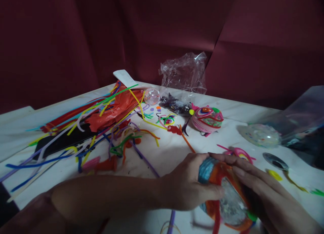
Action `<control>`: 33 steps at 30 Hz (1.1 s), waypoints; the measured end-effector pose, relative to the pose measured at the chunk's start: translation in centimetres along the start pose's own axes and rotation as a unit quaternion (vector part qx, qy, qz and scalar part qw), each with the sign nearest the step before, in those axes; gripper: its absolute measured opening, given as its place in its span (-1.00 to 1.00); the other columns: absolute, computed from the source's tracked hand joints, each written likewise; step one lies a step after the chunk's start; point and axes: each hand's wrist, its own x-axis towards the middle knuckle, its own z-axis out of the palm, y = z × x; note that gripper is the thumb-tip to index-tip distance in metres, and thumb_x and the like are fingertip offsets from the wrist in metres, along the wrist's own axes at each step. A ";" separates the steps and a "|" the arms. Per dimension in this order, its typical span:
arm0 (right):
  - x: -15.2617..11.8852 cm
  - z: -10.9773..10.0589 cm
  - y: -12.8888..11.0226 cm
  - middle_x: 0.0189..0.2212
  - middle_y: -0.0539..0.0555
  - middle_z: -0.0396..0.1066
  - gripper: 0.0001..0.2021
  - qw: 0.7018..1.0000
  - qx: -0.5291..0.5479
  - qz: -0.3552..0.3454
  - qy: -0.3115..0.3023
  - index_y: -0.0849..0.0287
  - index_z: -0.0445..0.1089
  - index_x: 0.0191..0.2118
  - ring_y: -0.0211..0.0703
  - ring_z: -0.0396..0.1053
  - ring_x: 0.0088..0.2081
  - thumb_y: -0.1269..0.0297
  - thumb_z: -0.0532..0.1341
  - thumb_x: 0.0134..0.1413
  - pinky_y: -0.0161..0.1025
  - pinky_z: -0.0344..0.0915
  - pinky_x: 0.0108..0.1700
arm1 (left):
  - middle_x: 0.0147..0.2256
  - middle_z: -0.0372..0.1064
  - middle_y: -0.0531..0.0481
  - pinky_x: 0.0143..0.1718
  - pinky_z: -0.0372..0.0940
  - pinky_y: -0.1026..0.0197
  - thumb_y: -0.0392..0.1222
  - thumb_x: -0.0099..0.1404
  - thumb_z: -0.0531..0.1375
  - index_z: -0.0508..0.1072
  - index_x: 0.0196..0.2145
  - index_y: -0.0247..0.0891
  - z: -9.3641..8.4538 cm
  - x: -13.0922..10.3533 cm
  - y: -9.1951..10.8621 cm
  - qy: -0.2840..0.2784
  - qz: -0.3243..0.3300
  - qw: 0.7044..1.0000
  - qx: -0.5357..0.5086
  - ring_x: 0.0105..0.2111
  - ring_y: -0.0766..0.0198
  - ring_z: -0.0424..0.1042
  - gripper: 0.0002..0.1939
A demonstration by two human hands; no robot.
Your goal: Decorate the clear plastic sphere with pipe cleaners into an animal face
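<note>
At the front right of the table I have a clear ball (231,200) wrapped with blue, orange and red pipe cleaners between both hands. My left hand (186,185) grips its left side, with the thumb lying across the front. Along the top and right side, the fingers of my right hand (265,186) are pressed against it. A red pipe cleaner (216,217) hangs down the ball's front, and a green bit (252,216) shows near its lower right. The ball's underside is partly out of the frame.
Loose pipe cleaners (54,165) and a red plastic sheet (108,112) spread over the left. Farther back are a pink-wrapped ball (206,119), a clear ball (152,96) and a plastic bag (183,74). A speckled clear ball (263,135) and tape roll (275,161) lie right.
</note>
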 end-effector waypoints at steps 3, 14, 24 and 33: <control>-0.1 0.7 -0.3 -0.15 0.00 0.42 -0.69 1.000 -0.017 0.000 -0.014 -0.03 0.45 -0.20 0.08 0.35 -0.11 -0.01 0.39 -0.05 -0.30 0.43 -0.23 | -0.20 0.33 -0.08 -0.22 0.25 0.22 -0.25 0.01 0.25 0.36 -0.04 -0.36 0.0 0.0 -0.1 0.002 -0.001 1.000 0.009 -0.24 0.22 0.30 -0.49; 0.1 1.0 -0.1 -0.10 0.10 0.38 -0.51 0.997 -0.071 0.028 -0.023 0.09 0.30 0.02 0.11 0.38 -0.17 -0.02 0.35 0.03 -0.21 0.45 -0.26 | -0.31 0.31 0.01 -0.35 0.21 0.32 -0.30 0.00 0.25 0.38 -0.05 -0.32 0.0 0.1 -0.2 0.002 -0.014 1.000 -0.017 -0.38 0.36 0.24 -0.51; -0.1 0.4 0.0 -0.16 0.03 0.42 -0.67 1.000 0.003 0.011 0.012 0.00 0.47 -0.17 0.08 0.36 -0.14 -0.03 0.36 -0.03 -0.27 0.38 -0.15 | -0.15 0.31 -0.10 -0.20 0.25 0.21 -0.23 0.01 0.24 0.28 0.05 -0.32 0.1 0.1 -0.7 0.016 -0.020 0.999 -0.026 -0.20 0.20 0.30 -0.40; -0.2 1.0 0.1 -0.13 0.05 0.39 -0.66 0.989 -0.137 -0.052 -0.025 0.04 0.38 -0.06 -0.05 0.40 -0.22 0.04 0.32 0.08 -0.38 0.40 -0.23 | -0.22 0.31 -0.03 -0.27 0.19 0.29 -0.31 0.00 0.22 0.33 -0.01 -0.30 0.2 0.0 -0.5 0.022 -0.013 0.999 -0.044 -0.28 0.30 0.29 -0.46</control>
